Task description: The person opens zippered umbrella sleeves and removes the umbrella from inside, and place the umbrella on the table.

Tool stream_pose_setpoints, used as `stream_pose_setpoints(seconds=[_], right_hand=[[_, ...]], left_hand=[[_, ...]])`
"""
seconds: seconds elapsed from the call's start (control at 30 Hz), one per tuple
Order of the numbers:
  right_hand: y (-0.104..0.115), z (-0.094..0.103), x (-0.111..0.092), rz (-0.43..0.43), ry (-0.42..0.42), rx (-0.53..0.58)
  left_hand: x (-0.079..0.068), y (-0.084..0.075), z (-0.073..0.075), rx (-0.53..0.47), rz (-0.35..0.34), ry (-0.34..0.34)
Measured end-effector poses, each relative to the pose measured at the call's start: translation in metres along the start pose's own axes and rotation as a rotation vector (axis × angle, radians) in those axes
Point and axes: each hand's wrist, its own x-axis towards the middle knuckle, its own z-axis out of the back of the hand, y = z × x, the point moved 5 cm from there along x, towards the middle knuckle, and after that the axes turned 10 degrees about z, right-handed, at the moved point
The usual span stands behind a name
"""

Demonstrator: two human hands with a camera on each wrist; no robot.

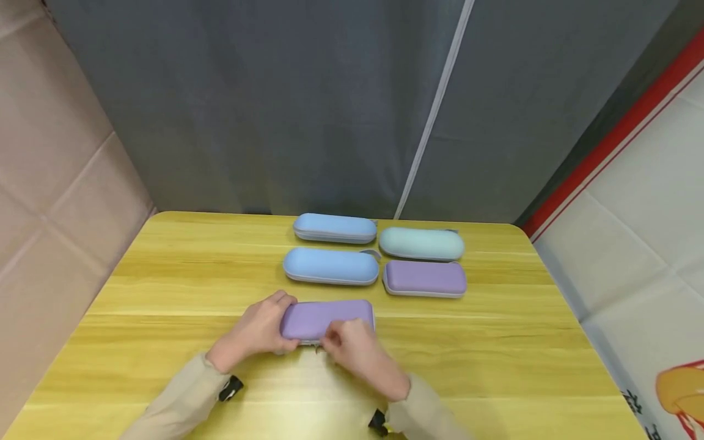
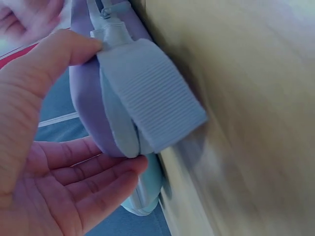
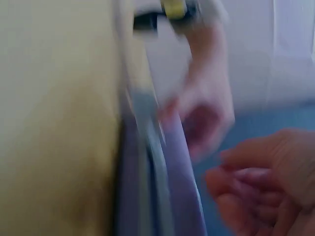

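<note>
I'm watching a person working at a wood-grain table [image 1: 511, 342], with the near purple zippered case [image 1: 324, 311] lying between two bare hands. Well beyond that case, the table's far edge is running along a grey curtain [image 1: 275, 116]. Far out to the case's left, the side edge is slanting beside a beige tiled wall [image 1: 60, 159]; far out to its right, the other is slanting beside a white tiled wall [image 1: 632, 220]. Bare wood is stretching widely to the case's left and right, while beyond it the room is narrowing: a nearer blue case [image 1: 330, 265] is lying just past it, a farther blue case [image 1: 334, 226] behind that. Beyond and to the right, a second purple case [image 1: 425, 277] is sitting with a mint-green case [image 1: 420, 243] behind it.

The left hand [image 1: 258, 327] is gripping the near case's left end, its thumb pressing at the base of a ribbed grey strap [image 2: 152, 93], close to a zipper pull [image 2: 105, 13]. The right hand [image 1: 357, 351] is hovering over or touching the case's near right part, fingers curling narrowly; with the blur, I cannot tell whether they're pinching anything.
</note>
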Motion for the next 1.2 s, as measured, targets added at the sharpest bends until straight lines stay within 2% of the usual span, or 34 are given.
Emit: stream_pose_setpoints(seconds=[0.07, 0.13, 0.2, 0.37, 0.5, 0.63, 0.83, 0.97, 1.07, 1.2], right_hand=[[-0.015, 0.018, -0.003, 0.031, -0.122, -0.001], [-0.034, 0.031, -0.008, 0.013, -0.171, -0.011], [-0.051, 0.036, -0.014, -0.023, -0.121, 0.003], [-0.071, 0.034, -0.029, -0.069, 0.118, 0.18], [-0.07, 0.035, -0.039, -0.091, 0.233, 0.288], [-0.065, 0.033, -0.046, -0.134, 0.29, 0.366], [-0.051, 0.028, -0.055, -0.194, 0.276, 0.414], [-0.041, 0.026, -0.059, -0.22, 0.25, 0.449], [-0.034, 0.024, -0.061, -0.246, 0.223, 0.463], [-0.028, 0.02, -0.063, -0.29, 0.182, 0.456]], left_hand=[[0.001, -0.001, 0.0, 0.0, -0.009, 0.012], [0.002, -0.003, 0.001, 0.001, -0.025, 0.026], [0.004, -0.004, 0.001, 0.006, -0.052, 0.043], [0.014, -0.006, 0.001, 0.012, -0.101, 0.133], [0.024, -0.01, -0.001, 0.03, -0.134, 0.197], [0.033, -0.019, -0.001, 0.059, -0.183, 0.232], [0.045, -0.031, -0.004, 0.067, -0.235, 0.28], [0.054, -0.035, -0.007, 0.041, -0.23, 0.295], [0.06, -0.038, -0.01, 0.025, -0.245, 0.294], [0.065, -0.043, -0.014, 0.013, -0.298, 0.278]])
